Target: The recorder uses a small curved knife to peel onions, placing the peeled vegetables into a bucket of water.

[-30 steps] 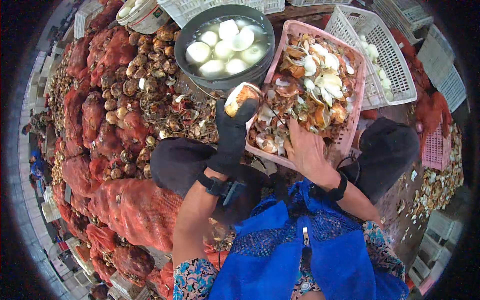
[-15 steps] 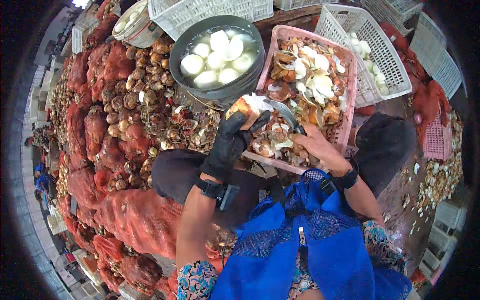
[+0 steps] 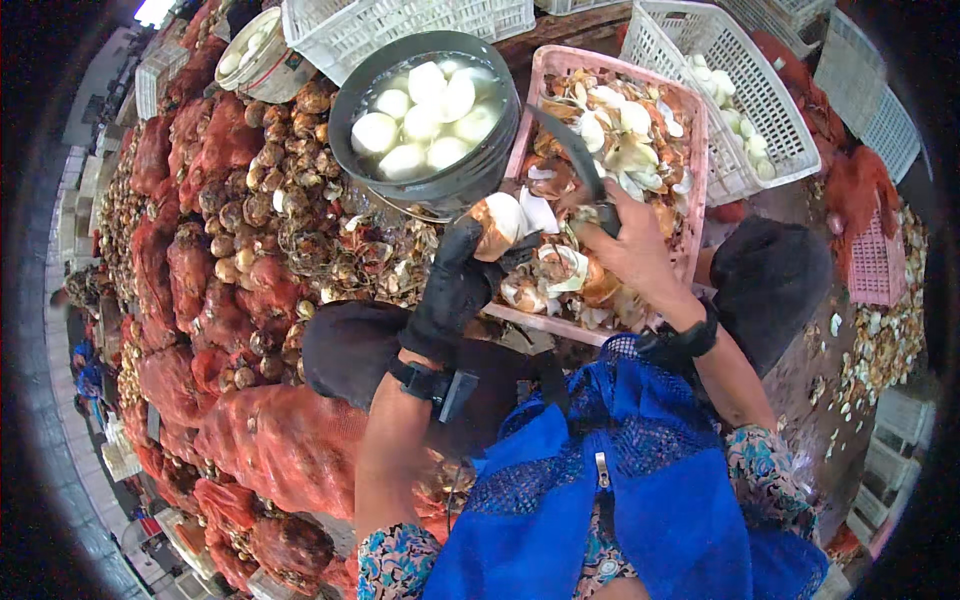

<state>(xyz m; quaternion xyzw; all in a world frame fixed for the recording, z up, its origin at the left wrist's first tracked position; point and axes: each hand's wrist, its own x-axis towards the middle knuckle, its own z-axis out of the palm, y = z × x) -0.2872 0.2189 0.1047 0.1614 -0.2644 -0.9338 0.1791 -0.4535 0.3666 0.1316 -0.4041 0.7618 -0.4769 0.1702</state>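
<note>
My left hand [image 3: 455, 283], in a black glove, grips a partly peeled onion [image 3: 500, 226], its brown skin still on the side toward my palm and its white flesh facing right. A white strip of peel [image 3: 538, 212] hangs off beside it. In my bare right hand [image 3: 632, 245] is a knife [image 3: 570, 152] with a curved dark blade, pointing up and left, apart from the onion. Beneath both hands lies a pink crate [image 3: 697, 190] heaped with onion skins and peelings [image 3: 628, 120]. Left of it stands a dark bucket [image 3: 345, 150] of water with peeled white onions [image 3: 425, 120].
A white crate [image 3: 790, 120] with peeled onions stands at the far right. Unpeeled onions [image 3: 245, 210] and red mesh sacks [image 3: 280, 430] are piled on the left. Another bucket [image 3: 275, 75] and a white basket [image 3: 400, 25] are at the back. Scattered peelings [image 3: 875, 350] lie at right.
The knife has come away from the onion, moving up and right with its blade swung upward. More of the onion's white flesh shows, and it sits slightly lower.
</note>
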